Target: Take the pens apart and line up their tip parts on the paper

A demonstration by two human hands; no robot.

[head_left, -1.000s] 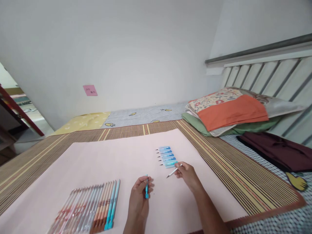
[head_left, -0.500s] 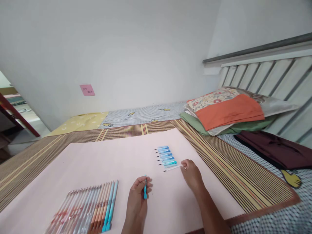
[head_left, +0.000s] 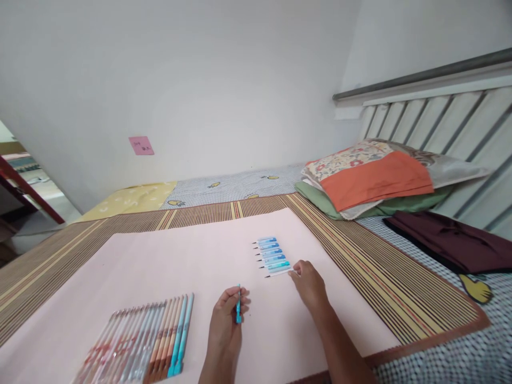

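My left hand (head_left: 230,306) holds a turquoise pen barrel (head_left: 238,309) upright between thumb and fingers, over the pale pink sheet (head_left: 192,261). At the right, my right hand (head_left: 306,277) pinches the back end of a thin white refill (head_left: 278,273) with a dark tip, which lies beside the nearest of several short blue pen pieces (head_left: 272,252). Those pieces form a column, their dark tips pointing left. A row of several long pens (head_left: 136,338), clear, brownish and turquoise, lies side by side at the lower left.
A striped mat (head_left: 336,240) lies under the sheet. Folded pillows with an orange cover (head_left: 376,178) and a dark maroon cloth (head_left: 456,242) are at the right, by a white slatted headboard (head_left: 448,128). A pink note (head_left: 141,145) is on the wall.
My right hand has moved slightly left with the white refill, bringing it closer to the column of blue pieces. My left hand keeps its hold on the turquoise barrel.
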